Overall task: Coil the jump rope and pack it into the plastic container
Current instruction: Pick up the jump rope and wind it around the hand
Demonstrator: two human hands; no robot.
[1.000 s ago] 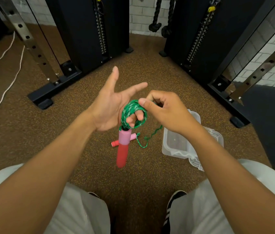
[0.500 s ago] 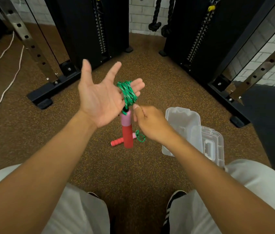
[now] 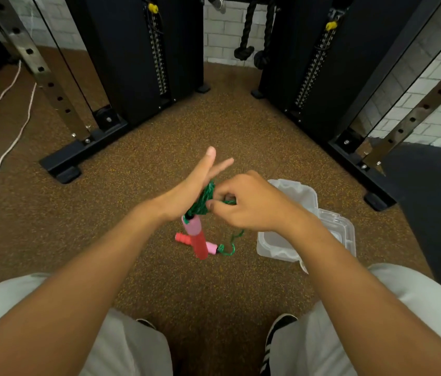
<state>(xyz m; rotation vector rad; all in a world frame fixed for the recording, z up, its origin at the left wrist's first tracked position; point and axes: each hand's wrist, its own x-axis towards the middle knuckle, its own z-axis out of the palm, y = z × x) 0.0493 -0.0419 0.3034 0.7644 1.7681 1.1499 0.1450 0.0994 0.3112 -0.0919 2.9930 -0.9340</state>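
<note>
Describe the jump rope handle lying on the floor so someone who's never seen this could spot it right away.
On the speckled brown rubber floor between the two black weight machines, look just left of the clear plastic container. The short red-and-pink foam handle lies flat there, green cord trailing from its pink end, unlike its twin handle dangling upright from the wound coil.

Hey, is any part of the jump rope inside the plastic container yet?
No, the plastic container holds no rope; the green coil is round the left hand.

Green rope (image 3: 203, 199) coiled, red-pink handle (image 3: 197, 236) dangling; clear container (image 3: 276, 246) open
</note>
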